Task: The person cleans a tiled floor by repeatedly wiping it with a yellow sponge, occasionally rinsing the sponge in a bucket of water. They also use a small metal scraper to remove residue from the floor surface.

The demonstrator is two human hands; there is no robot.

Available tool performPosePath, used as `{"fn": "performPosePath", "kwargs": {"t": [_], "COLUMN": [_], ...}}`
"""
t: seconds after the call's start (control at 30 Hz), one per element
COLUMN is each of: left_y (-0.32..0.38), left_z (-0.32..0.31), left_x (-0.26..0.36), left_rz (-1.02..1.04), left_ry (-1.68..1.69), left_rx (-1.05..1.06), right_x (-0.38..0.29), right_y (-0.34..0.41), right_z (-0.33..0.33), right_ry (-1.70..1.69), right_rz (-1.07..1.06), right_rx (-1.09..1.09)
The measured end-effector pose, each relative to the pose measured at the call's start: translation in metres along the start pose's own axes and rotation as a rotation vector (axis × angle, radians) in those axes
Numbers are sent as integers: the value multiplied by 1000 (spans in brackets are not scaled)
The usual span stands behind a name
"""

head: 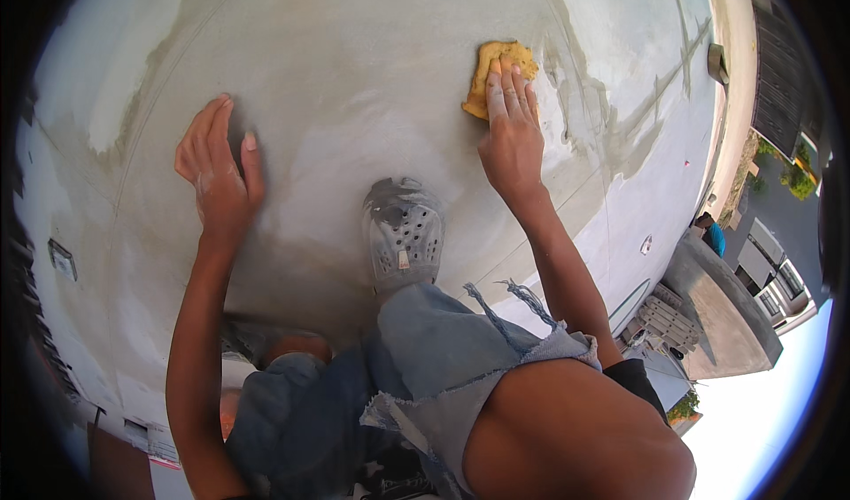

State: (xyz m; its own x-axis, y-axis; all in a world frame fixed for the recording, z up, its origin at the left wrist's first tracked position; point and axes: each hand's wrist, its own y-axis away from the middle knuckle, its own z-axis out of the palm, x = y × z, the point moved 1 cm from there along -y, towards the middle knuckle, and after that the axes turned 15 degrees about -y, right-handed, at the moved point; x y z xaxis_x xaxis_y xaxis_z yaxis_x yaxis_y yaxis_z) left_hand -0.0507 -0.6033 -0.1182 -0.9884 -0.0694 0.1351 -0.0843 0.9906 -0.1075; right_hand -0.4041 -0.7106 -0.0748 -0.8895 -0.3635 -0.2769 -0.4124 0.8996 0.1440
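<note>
A pale grey plaster surface [299, 55] with darker damp patches fills most of the view. My right hand [514, 128] lies spread over a yellow sponge [491, 55], pressing it against the surface at upper right. Ragged edges show along the sponge, and pale residue coats my fingers. To the left, my left hand [222, 168] holds nothing; its thumb stands apart from the fingers. It is close to the plaster, but whether it touches I cannot tell. Between my hands, lower down, a grey clog [404, 234] smeared with plaster is on my foot.
A rectangular light fixture [62, 259] is set at the left. Dark wet streaks [647, 108] mark the plaster at right. Beyond its right edge are a folded ladder [667, 321], a person in blue [714, 238] and a parked vehicle [764, 251]. My torn jeans [438, 341] occupy the lower middle.
</note>
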Motion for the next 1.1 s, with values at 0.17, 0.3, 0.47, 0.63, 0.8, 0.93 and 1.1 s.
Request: {"fn": "performPosePath", "kwargs": {"t": [0.17,0.3,0.47,0.63,0.8,0.93,1.1], "left_y": [-3,-5,-1,-6,-1,0,-6], "left_z": [-1,-3,-3,-5,-3,-4,-11], "left_x": [5,10,-1,9,2,4,14], "left_rz": [-1,4,2,-1,3,-6,-27], "left_ry": [-5,26,15,37,20,44,139], "left_rx": [3,18,17,8,6,6,13], "right_x": [2,14,-4,16,-14,-23,-30], "right_y": [84,-2,46,12,42,66,-30], "right_z": [2,-1,10,-1,3,10,12], "right_ry": [17,51,-17,11,-124,-194,-196], "right_rz": [0,45,30,42,84,72,98], "right_rx": [-187,43,-122,-48,-63,-142,69]}}
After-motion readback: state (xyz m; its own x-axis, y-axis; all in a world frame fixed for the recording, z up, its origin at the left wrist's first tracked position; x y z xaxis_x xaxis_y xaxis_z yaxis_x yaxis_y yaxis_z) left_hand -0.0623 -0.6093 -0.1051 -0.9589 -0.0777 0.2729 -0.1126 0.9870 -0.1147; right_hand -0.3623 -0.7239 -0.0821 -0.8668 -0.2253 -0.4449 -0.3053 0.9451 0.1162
